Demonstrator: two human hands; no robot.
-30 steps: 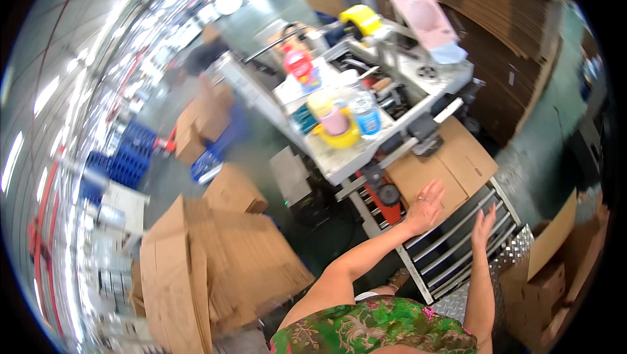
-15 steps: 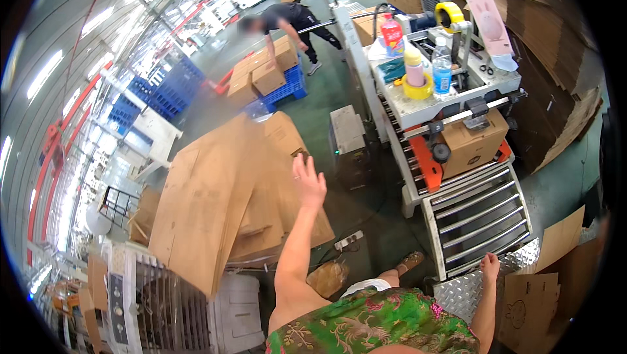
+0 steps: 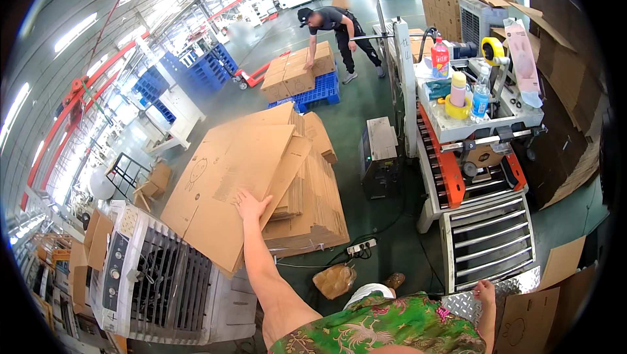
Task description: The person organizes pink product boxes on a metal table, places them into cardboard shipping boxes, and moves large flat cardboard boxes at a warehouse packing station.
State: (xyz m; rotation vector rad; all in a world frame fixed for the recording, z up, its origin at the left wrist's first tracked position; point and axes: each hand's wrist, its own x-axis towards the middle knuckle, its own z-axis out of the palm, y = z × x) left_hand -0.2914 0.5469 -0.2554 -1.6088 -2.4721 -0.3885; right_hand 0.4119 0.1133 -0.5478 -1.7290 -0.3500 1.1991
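My left hand (image 3: 251,205) lies with fingers spread on the top sheet of a pile of flattened cardboard boxes (image 3: 225,158). That sheet bears a line drawing and sits askew over the stacked flat boxes (image 3: 313,213) beneath it. My right hand (image 3: 484,292) hangs low at my right side with its fingers curled, and I see nothing in it. It is nearest to the patterned metal plate (image 3: 460,303) at the end of a short roller conveyor (image 3: 490,240). Further up, a cardboard box (image 3: 484,155) sits inside the box-sealing machine (image 3: 450,133).
A co-worker (image 3: 333,24) bends over cartons (image 3: 294,73) on a blue pallet (image 3: 320,91). Bottles and tape (image 3: 457,109) stand on the machine top. A dark floor unit (image 3: 380,158), a power strip (image 3: 361,247) with cables, and a white slatted appliance (image 3: 163,282) surround me. An open carton (image 3: 532,315) stands right.
My left hand has come down from the air onto the top cardboard sheet. The box sits further back inside the machine. The view has shifted left; my right hand stays low.
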